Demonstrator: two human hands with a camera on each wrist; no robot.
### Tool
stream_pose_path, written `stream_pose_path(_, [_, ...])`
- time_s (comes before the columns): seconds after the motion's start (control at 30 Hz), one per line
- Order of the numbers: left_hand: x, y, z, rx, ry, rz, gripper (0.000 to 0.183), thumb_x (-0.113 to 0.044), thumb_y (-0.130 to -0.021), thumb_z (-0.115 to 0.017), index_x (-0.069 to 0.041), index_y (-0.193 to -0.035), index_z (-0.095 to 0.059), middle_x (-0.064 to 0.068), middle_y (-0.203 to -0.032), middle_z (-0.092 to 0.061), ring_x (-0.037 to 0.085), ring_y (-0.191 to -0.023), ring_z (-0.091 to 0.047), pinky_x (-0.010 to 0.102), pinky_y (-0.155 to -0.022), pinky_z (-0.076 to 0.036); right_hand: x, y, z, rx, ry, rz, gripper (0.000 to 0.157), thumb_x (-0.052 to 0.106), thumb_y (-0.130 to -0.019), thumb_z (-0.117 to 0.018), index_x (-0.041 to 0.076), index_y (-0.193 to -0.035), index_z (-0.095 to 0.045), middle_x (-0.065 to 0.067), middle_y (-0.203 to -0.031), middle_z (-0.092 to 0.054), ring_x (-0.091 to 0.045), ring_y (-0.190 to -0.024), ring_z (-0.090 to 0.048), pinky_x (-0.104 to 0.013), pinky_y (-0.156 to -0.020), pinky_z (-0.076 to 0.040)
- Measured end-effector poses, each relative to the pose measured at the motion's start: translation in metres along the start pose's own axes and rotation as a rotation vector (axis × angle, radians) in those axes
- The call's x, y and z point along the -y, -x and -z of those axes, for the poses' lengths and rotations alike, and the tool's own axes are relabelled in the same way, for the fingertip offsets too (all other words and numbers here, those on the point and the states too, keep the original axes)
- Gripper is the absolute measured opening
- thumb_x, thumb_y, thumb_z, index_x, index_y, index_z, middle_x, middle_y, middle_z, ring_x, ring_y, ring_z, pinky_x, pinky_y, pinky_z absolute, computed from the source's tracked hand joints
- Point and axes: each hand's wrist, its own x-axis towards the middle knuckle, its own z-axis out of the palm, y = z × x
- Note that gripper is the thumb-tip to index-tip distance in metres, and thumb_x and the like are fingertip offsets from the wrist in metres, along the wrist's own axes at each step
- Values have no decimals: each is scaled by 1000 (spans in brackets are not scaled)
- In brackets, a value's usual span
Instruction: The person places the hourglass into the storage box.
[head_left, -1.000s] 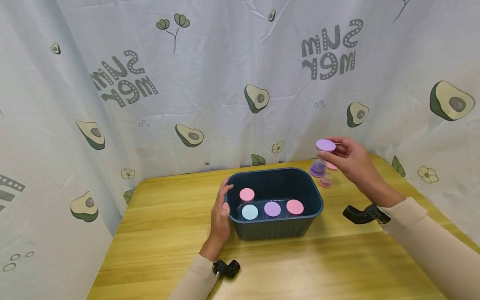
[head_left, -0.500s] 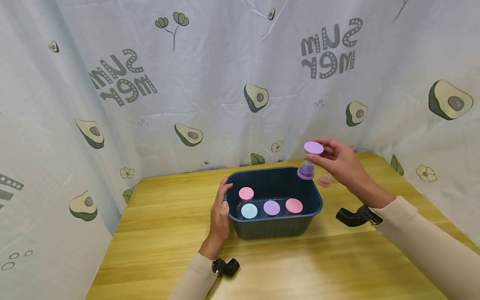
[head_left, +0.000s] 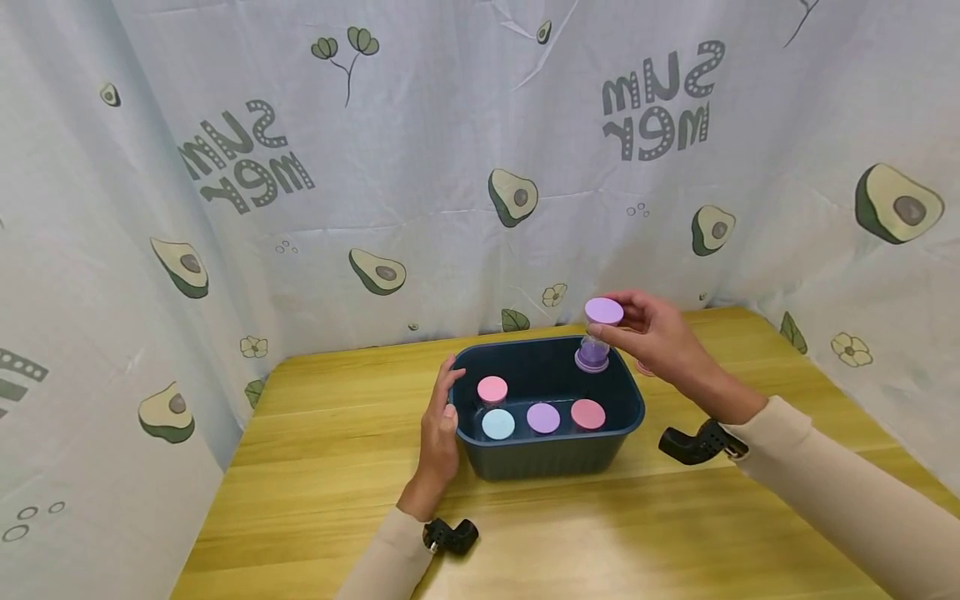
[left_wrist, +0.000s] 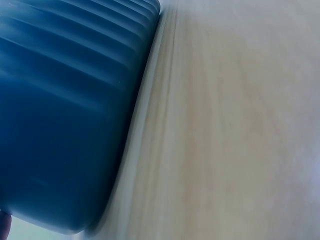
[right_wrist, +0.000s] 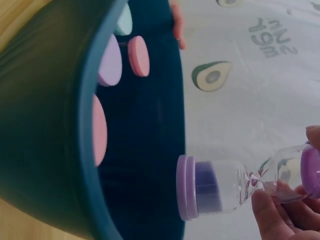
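Observation:
My right hand [head_left: 660, 340] pinches a purple-capped hourglass [head_left: 592, 353] near its top, upright over the right end of a dark blue bin [head_left: 551, 457]. Purple sand fills its lower bulb in the right wrist view, where the thumb and fingers [right_wrist: 280, 215] sit at the neck and upper cap. My left hand [head_left: 438, 433] rests against the bin's left end, fingers straight along the rim. Inside the bin stand several hourglasses: one with a light blue cap [head_left: 498, 424], one with a purple cap [head_left: 543, 418], and two with pink caps [head_left: 588, 414].
Part of a pink base [head_left: 645, 368] shows on the wooden table [head_left: 337, 467] right of the bin, mostly hidden behind my right hand. A white curtain [head_left: 442, 150] printed with avocados hangs behind and beside the table. Each wrist wears a black camera mount [head_left: 452, 537].
My right hand has carried the purple hourglass left and slightly down, from beside the bin to over its right end. My left hand has stayed at the bin.

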Motion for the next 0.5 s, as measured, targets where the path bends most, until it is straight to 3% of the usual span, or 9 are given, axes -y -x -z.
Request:
stream_pose_path(0.33, [0,0,0,0,-2,-2,50,-26,-96,-26,-11,-141,-43,10,-157,-28,30,-144,-25,63,-108,-23,0,-2,-16,65,-1,-17,55,26,-87,-72,2,-131,-48,-17,-125,-58,-31,-113,-59,-38,-90,-50])
stream_pose_path(0.5, [0,1,0,-3,-10,-1,50,-26,-96,-26,-11,-141,-42,13,-156,-28,30,-143,-25,62,-108,-23,-3,-3,-24,88,-7,-19,54,23,-86,-72,0,-128,-48,-18,-121,-59,-32,-110,-61,-42,-90,-50])
